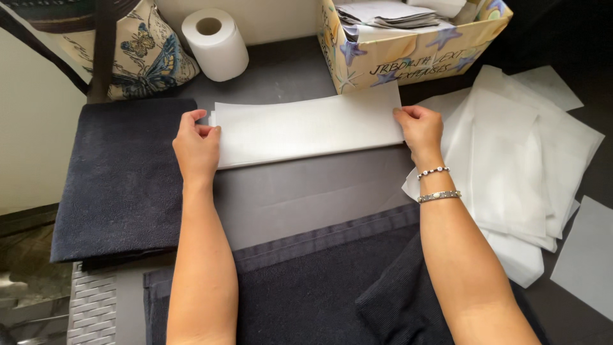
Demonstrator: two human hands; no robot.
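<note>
Dark grey tabletop (300, 204), folded white paper sheet (306, 128) between hands, left hand (196, 148) and right hand (418, 128) pinching its ends

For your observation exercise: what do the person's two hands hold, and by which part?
Both hold one folded white translucent paper sheet by its short ends: left hand pinches the left end, right hand the right.

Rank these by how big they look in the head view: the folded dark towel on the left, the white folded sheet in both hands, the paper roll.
1. Folded dark towel, largest.
2. White folded sheet, held at its ends by the left hand and right hand.
3. Paper roll, smallest, though farthest from the camera.
</note>
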